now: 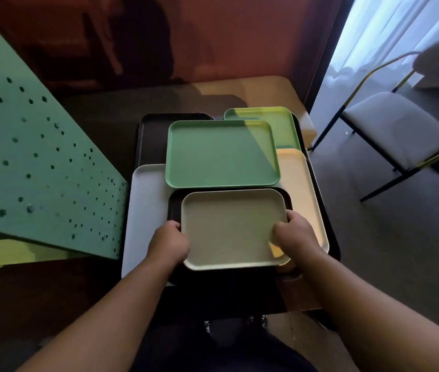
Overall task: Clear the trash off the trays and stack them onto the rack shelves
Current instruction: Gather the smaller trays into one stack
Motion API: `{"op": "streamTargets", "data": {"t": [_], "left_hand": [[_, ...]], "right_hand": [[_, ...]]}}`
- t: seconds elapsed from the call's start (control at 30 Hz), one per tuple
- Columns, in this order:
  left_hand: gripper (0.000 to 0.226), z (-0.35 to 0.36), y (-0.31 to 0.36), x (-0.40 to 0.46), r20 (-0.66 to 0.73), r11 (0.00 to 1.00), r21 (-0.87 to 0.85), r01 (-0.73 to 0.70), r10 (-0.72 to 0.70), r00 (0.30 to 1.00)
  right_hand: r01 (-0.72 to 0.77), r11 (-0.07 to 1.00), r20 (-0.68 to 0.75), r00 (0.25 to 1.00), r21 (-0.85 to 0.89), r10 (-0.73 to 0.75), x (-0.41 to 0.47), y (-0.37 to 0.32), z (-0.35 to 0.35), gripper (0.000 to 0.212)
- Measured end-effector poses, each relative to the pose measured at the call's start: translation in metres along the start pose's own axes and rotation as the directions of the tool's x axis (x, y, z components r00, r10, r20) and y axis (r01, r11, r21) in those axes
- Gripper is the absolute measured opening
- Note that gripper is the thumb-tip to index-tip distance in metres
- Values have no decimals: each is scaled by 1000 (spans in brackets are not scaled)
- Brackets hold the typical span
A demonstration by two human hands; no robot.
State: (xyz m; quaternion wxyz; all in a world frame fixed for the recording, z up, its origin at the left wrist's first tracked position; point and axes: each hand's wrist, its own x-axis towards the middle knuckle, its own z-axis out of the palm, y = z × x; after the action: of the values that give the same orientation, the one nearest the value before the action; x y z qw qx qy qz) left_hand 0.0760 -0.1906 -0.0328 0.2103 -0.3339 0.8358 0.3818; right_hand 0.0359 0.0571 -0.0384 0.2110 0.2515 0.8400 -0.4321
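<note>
A cafeteria or canteen dining area is being shown. Coloured serving trays point(222, 154) are being kept piled on a small bench point(269, 89) against a reddish wall point(226, 36). A padded metal-framed chair point(395, 127) is being lit by a curtained window point(374, 36), beside a green perforated panel point(33, 162).

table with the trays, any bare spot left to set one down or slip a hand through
Bare tabletop shows behind the black tray, toward the red wall, and left of the trays beside the green pegboard panel. The middle is crowded with overlapping trays. Both hands, left and right, grip the beige tray.
</note>
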Motion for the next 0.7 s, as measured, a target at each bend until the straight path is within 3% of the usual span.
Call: {"op": "streamTargets", "data": {"t": [0.07,0.17,0.27,0.33,0.43,0.53,0.7], "left_hand": [[19,3,5,-1,0,997,71,-6,6,1000],[25,6,11,-3,7,994,105,2,-2,1000],[50,13,15,-10,-106,984,169,51,-34,994],[66,15,15,-15,-211,976,194,103,-61,976],[73,15,14,-16,-160,977,84,194,-179,971],[72,15,15,-23,-105,972,-35,232,-234,966],[71,12,9,-39,-169,970,-110,218,-235,957]], "right_hand": [[20,999,-25,999,-32,-21,5,1,-2,25],[22,966,-40,999,-257,-33,15,4,-2,42],[52,941,-31,997,-334,-66,15,9,-4,61],[16,960,6,1000,-278,-15,17,13,-9,68],[-34,988,95,994,-148,48,18,14,-16,76],[-11,993,88,996,-115,21,19,15,-24,78],[50,996,39,998,-70,-47,4,14,-28,72]]}}
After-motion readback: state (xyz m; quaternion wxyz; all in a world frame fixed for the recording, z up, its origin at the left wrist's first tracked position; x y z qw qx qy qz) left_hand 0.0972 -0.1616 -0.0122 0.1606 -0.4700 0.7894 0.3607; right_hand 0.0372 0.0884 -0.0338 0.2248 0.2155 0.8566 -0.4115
